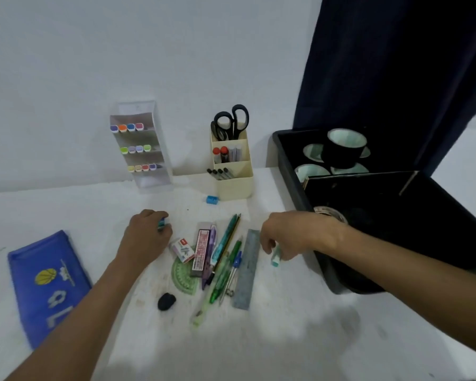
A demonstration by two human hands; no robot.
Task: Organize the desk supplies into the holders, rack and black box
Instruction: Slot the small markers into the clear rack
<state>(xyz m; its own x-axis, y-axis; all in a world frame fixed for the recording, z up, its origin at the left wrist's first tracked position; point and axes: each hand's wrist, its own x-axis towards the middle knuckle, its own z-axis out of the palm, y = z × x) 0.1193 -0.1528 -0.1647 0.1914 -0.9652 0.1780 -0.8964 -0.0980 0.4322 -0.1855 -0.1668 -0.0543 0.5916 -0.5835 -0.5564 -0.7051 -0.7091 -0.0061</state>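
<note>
My left hand (146,235) is closed around a small teal item (161,223) on the white desk, left of the pile. My right hand (291,233) pinches a pale green and white marker (276,257) just right of the steel ruler (246,269). Between the hands lie pens and pencils (226,251), a staple box (182,250), a red lead case (201,250), a green protractor (183,276) and a black eraser (166,301). The clear marker rack (142,149) and cream holder (232,166) with scissors (231,121) stand at the back. The black box (374,204) with tape rolls is at right.
A blue tin lid (46,281) lies at the left on the desk. A blue sharpener (212,199) sits in front of the cream holder. A dark curtain (396,64) hangs behind the black box. The white wall closes the back of the desk.
</note>
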